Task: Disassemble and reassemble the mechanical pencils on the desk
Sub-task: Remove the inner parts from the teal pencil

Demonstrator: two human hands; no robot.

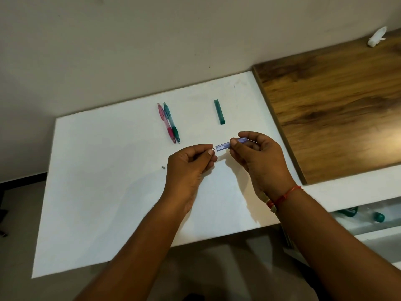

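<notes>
Above the middle of the white desk (108, 192), my right hand (258, 157) pinches a translucent blue pencil barrel (225, 146) that lies roughly level. My left hand (191, 164) pinches a thin lead or inner rod (214, 148) at the barrel's left end. Whether the rod sits inside the barrel cannot be told. A pink mechanical pencil (166, 123) and a green one (172, 123) lie side by side further back on the desk, whole. A dark green lead case (219, 112) lies to their right. A tiny grey part (163, 167) rests on the desk left of my left hand.
A raised wooden surface (336, 109) adjoins the desk on the right, with a crumpled white tissue (376, 38) at its far corner. A shelf with green-capped items (378, 217) sits lower right. A wall runs behind the desk; floor lies to the left.
</notes>
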